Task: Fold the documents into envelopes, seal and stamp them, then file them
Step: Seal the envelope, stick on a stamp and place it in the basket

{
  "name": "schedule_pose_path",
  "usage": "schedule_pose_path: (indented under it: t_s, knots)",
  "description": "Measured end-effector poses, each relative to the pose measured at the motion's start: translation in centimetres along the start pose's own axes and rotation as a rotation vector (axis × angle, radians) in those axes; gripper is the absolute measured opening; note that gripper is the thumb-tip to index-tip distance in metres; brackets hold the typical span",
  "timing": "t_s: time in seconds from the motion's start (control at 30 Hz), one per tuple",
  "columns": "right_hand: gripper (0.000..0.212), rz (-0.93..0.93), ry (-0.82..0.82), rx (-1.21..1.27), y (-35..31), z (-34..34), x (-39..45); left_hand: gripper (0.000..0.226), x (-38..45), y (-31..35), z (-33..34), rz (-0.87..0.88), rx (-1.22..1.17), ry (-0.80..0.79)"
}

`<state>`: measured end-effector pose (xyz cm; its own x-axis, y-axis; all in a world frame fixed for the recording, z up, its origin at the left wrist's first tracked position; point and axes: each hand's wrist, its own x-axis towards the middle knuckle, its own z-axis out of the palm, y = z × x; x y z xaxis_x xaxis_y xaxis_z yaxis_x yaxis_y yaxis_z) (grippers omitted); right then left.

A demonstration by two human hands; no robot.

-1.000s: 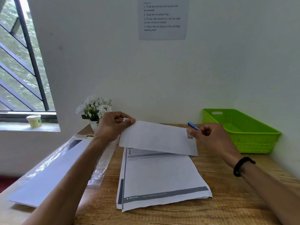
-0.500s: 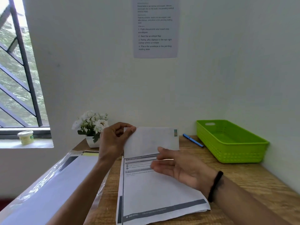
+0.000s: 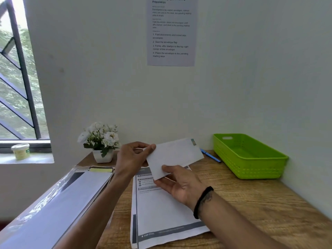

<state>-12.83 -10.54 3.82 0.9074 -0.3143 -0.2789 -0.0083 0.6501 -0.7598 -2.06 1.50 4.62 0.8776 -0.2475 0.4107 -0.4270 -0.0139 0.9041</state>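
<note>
I see my left hand [image 3: 132,159] pinching one envelope [image 3: 175,157] by its left edge, held above the desk [image 3: 251,198]; my right hand [image 3: 179,186] grips its lower edge, thumb on top. One stamp [image 3: 193,141], one document stack [image 3: 161,212], one pen [image 3: 210,155], one green basket [image 3: 249,155].

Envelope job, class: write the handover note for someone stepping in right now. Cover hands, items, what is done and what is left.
Left hand pinches the envelope's left end; right hand grips its lower edge, holding it above the documents.
Stamp is on the envelope's top right corner.
Green basket sits at right, nothing visible inside.
Left: put this envelope in the basket; then fold, seal and stamp the remaining documents.
</note>
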Motion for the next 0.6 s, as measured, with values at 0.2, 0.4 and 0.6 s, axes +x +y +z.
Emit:
schedule_pose_path:
  t_s: [0.2,0.4,0.6]
  knots:
    - [0.03,-0.03,-0.033,-0.149,-1.8,-3.4,-0.8,0.052,-1.0,0.7,0.7,-0.327,-0.1,-0.197]
    - [0.048,-0.078,-0.045,-0.447,-4.9,-8.0,-2.9,0.025,-2.4,0.6,1.7,-0.379,-0.195,-0.472]
    - [0.051,-0.218,0.068,-0.66,-8.8,-11.5,-5.4,0.054,-4.4,2.0,3.9,-0.334,-0.134,-0.784]
